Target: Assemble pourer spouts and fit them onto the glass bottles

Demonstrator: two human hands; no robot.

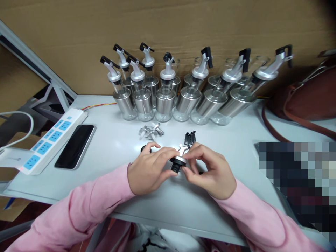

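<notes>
Between my two hands, above the front part of the table, is a bottle pourer stopper with a silver top and a black ribbed plug pointing down. My left hand pinches it from the left with thumb and forefinger. From the right, my right hand closes its thumb and fingers at the pourer's collar. A black round part lies partly hidden behind my left fingers. Just beyond my hands are a small pile of silver spout pieces and several small black levers.
Glass bottles with steel sleeves, several with pourers fitted, stand along the back. At left lie a power strip and a phone. A brown bag sits at right, its strap on the table, near a pixelated dark area.
</notes>
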